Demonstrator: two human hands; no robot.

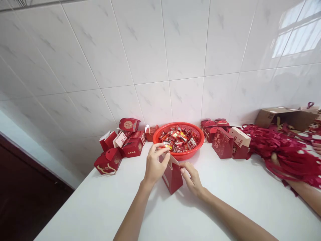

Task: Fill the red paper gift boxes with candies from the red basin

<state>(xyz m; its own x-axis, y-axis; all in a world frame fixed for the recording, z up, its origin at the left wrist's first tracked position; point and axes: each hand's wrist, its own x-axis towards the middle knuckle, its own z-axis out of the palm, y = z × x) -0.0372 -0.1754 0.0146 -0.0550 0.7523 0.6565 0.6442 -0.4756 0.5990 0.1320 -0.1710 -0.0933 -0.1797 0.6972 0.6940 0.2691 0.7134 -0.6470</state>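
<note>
A dark red paper gift box [173, 179] stands on the white table before me, its top open and pale inner flaps showing. My left hand [155, 165] is at its upper left edge, thumb and bent fingers around a top flap. From the other side, my right hand [192, 177] pinches the box's right edge. Right behind the box is a red plastic basket [184, 156] heaped with wrapped candies [179, 139]. A yellow-and-red candy shows close to my left fingertips; whether they touch it is unclear.
Several folded red boxes [132, 145] are grouped at the left, and more boxes [222, 144] at the right. Another person's arm [304, 192] reaches among dark red ribbons [276, 144]. Behind those lies an open cardboard box [265, 117]. A tiled wall [150, 60] bounds the table's back.
</note>
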